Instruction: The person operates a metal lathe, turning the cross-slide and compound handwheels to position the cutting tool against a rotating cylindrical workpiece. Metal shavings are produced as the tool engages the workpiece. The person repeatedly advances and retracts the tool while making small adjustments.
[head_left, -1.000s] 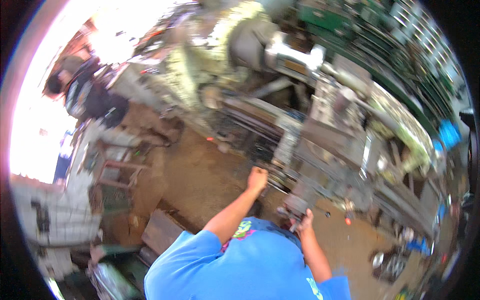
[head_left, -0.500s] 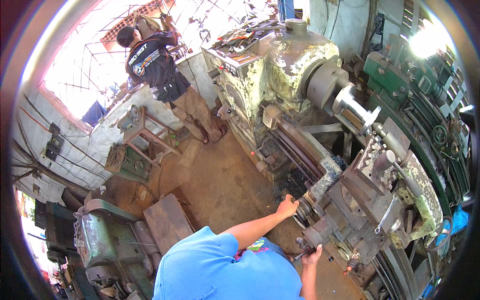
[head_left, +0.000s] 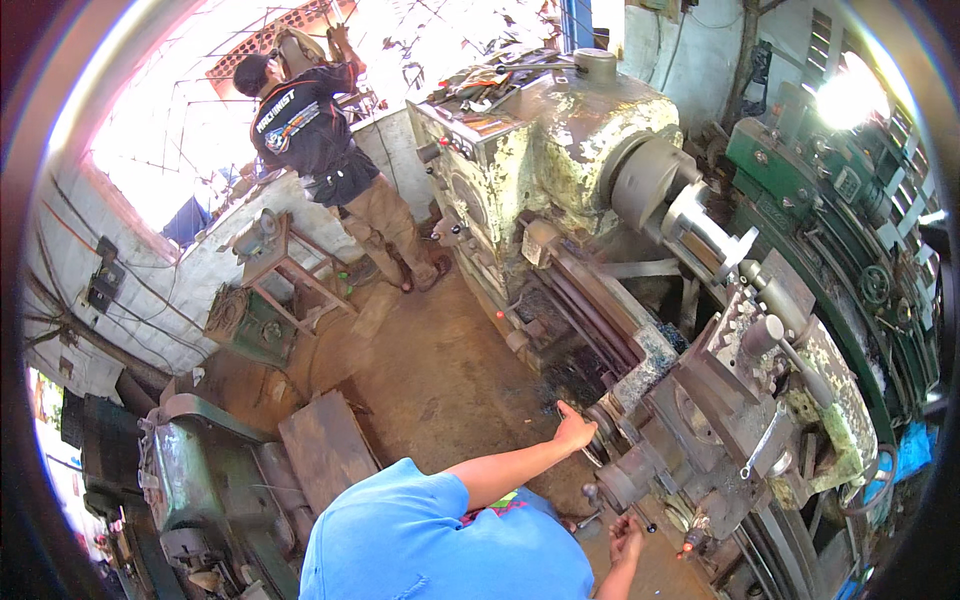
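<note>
Person, seen from above: bright blue short-sleeved T-shirt [head_left: 440,540], plain across the shoulders and back, sleeve hem ending above the elbow. A multicoloured printed patch [head_left: 497,505] in green, yellow and red shows at the chest edge. Forearms bare; left hand [head_left: 573,432] and right hand [head_left: 626,540] bare, no gloves, watch or rings discernible

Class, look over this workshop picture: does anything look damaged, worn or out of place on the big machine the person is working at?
Yes. The lathe's headstock has paint flaking off in large patches, and loose tools lie piled on top. The left hand rests on a handwheel.
</note>
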